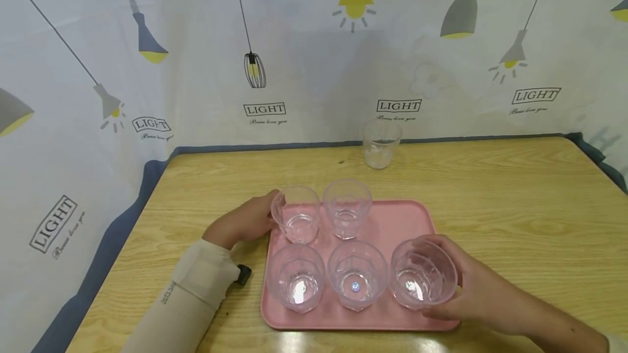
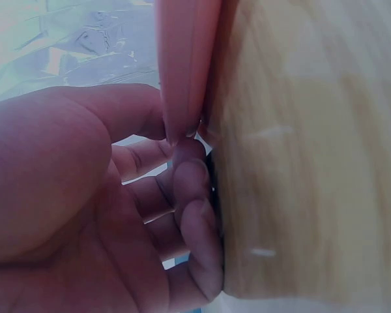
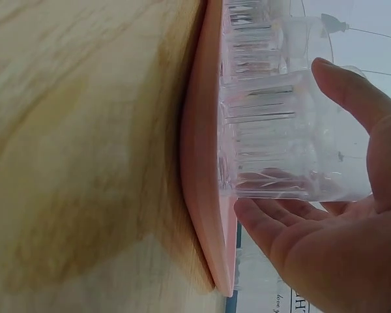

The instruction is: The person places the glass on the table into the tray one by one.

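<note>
A pink tray (image 1: 402,221) lies on the wooden table and carries several clear plastic cups. My left hand (image 1: 249,218) is at the tray's left edge, beside the back-left cup (image 1: 300,219). The left wrist view shows the thumb and curled fingers pinching the rim of the tray (image 2: 184,72). At the front right, my right hand (image 1: 478,293) grips a clear cup (image 1: 417,279), thumb on the near side and fingers around the far side. In the right wrist view that cup (image 3: 270,140) stands upright on the tray, its base at the surface.
Another clear cup (image 1: 380,148) stands on the table (image 1: 510,195) behind the tray. On the tray are also a back-middle cup (image 1: 347,211), a front-left cup (image 1: 296,277) and a front-middle cup (image 1: 357,271). A lamp-printed cloth (image 1: 314,70) hangs behind the table.
</note>
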Demonstrator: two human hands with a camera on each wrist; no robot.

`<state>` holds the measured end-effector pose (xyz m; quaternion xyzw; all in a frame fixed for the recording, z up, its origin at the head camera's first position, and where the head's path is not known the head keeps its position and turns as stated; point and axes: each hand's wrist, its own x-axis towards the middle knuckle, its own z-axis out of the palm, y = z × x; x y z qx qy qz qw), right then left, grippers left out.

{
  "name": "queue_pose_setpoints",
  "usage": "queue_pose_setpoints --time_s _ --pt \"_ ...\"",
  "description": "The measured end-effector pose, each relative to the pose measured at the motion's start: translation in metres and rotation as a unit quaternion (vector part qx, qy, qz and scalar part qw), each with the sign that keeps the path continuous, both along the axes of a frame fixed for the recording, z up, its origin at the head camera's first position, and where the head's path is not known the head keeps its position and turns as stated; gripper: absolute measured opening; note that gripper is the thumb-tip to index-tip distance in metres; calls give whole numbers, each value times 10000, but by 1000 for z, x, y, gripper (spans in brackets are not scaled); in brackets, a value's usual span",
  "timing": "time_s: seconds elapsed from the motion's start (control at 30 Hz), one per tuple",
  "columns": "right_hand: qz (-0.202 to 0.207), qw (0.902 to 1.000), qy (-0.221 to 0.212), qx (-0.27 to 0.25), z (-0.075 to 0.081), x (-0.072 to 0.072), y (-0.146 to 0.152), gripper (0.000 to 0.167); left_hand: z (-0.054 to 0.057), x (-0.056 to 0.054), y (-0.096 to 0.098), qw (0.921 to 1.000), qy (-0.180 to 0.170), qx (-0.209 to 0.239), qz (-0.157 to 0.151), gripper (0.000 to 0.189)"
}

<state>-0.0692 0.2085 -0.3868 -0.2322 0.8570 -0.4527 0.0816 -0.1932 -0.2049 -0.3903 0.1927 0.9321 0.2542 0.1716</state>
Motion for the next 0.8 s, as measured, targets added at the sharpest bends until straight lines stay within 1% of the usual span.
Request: queue_pose_setpoints --time_s 0.23,0.43,0.63,0.7,0.8 --pt "4 10000 -35 -65 1 0 -3 88 0 0 0 10000 46 20 -24 32" --pt "60 9998 104 -135 -3 -1 -4 89 2 0 0 9999 107 63 -48 28" --pt "-15 9998 188 101 -4 0 -3 93 2 1 0 9996 222 34 -150 29" --pt "42 9999 98 74 -2 0 -3 93 2 0 0 9995 249 24 -171 29" --pt "176 9990 -361 -185 3 -1 0 95 2 0 0 9996 237 23 -161 28"
